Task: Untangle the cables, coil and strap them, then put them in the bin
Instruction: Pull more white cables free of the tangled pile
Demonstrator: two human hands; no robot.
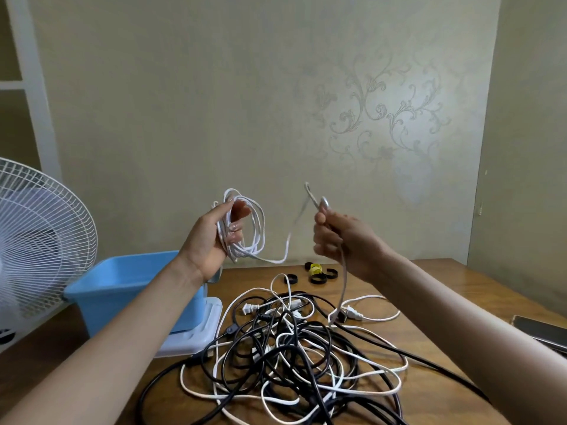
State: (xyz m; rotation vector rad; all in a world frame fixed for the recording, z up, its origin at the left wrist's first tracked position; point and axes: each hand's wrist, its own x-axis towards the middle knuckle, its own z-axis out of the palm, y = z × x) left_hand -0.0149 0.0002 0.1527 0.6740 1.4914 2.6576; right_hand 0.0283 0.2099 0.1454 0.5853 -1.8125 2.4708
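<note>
My left hand [214, 233] is raised above the table and grips a white cable coil [250, 228] of several loops. The same white cable sags across to my right hand [340, 237], which pinches its loose run, blurred, and lets it hang down to the table. A tangled pile of black and white cables [294, 348] with several plugs lies on the wooden table [429, 286] below both hands. A few black straps and a yellow strap [316, 269] lie behind the pile. The blue bin [122, 283] stands at the left.
A white fan [40, 240] stands at the far left beside the bin. The bin sits on a pale lid or tray [202, 329]. A phone [540, 329] lies at the table's right edge. The wall is close behind the table.
</note>
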